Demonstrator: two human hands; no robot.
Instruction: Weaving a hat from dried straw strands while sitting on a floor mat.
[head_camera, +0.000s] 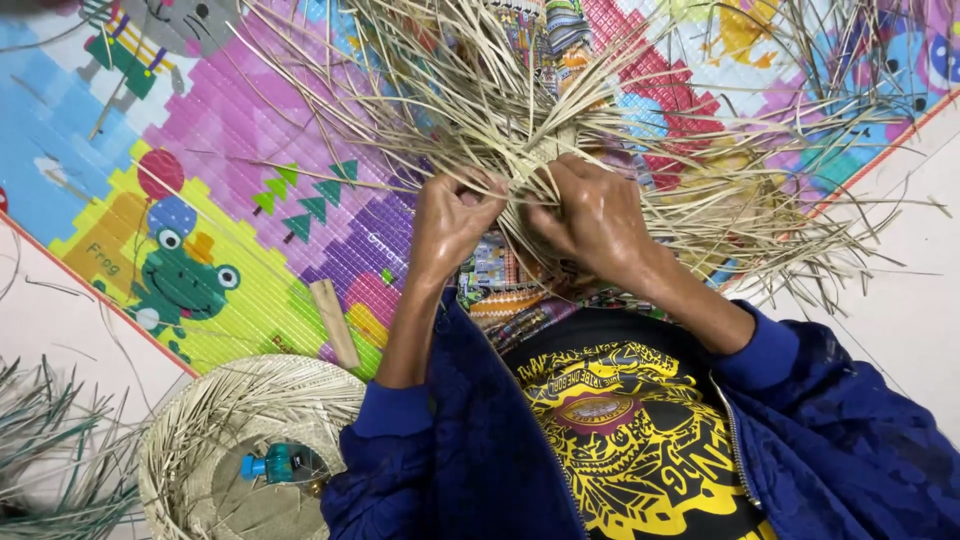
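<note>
A half-woven piece of pale dried straw (540, 150) sits in front of me, with long loose strips fanning out in all directions. My left hand (452, 222) pinches strips at the left side of the woven centre. Gripping the strips just to the right, my right hand (592, 218) almost touches the left one. Both hands are closed on the straw above my lap. My blue sleeves and a black and yellow shirt fill the bottom of the view.
A colourful cartoon play mat (200, 220) covers the floor. A finished round woven straw basket (215, 440) lies at lower left with a small teal object (275, 464) inside. A flat wooden stick (335, 322) lies on the mat. Green-grey strips (45, 450) lie at the far left.
</note>
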